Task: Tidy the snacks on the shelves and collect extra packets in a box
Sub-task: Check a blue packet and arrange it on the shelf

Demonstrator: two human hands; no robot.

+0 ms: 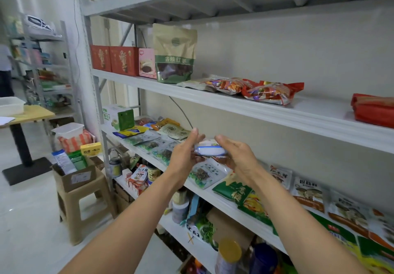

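Between my left grip (185,156) and right grip (237,156) sits one white packet (210,150) with a blue stripe along its top edge. It is held in the air and touches no shelf. Left grip: fingers straight and pointing up, pressed flat against the packet's left end. Right grip: fingers curled over the packet's other end, closing on it. Both forearms reach forward from the bottom of the view.

Directly below the grips lies the middle shelf (251,224), covered with flat snack packets. Just under the held packet lies a clear packet (204,174) with green print. Below and right of the right grip, a green packet (232,190) overhangs the shelf's front rail. Beyond the left grip, more packets lie flat, ending at a green-and-white carton (119,117).

Above the grips runs the upper shelf (234,105). Up and left of the grips, a kraft pouch (174,54) with a green band stands upright, just beside a pink box (146,62) and red boxes (115,60). Up and right, two red-and-gold bags (266,92) lie flat.

Well to the left of the grips and lower, a cardboard box (74,174) rests on a beige stool (83,205); packets stand upright in it. Farther left, a yellow counter (32,113) carries a white tub (10,106).
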